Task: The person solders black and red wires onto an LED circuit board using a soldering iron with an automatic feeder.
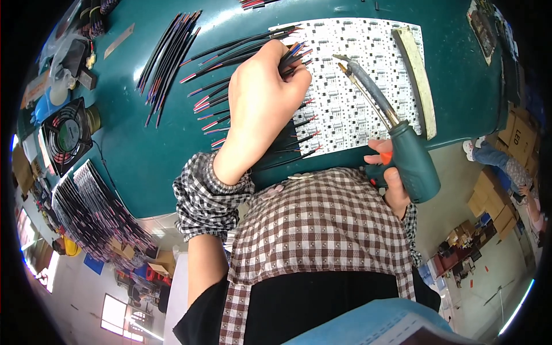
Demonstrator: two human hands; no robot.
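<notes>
My left hand (261, 100) is closed around a thin black-sleeved wire lead (294, 56) with coloured ends, over the left part of a white printed circuit board panel (359, 112). More black wire leads (210, 99) lie in a row along the panel's left edge, partly hidden under my hand. My right hand (395, 190) grips a green-handled soldering gun (415, 164), its fingers near the orange trigger. The gun's long metal tip points up and left above the panel, a short way right of my left hand. Whether the tip touches the panel I cannot tell.
A pale, curved-looking bar (418, 86) lies on the panel's right side. Loose wire leads (167, 66) are spread on the green table (230, 20) at the far left. A black fan (68, 135) stands at the left edge, near hanging wire bundles (98, 207). Another person (509, 167) is at the right.
</notes>
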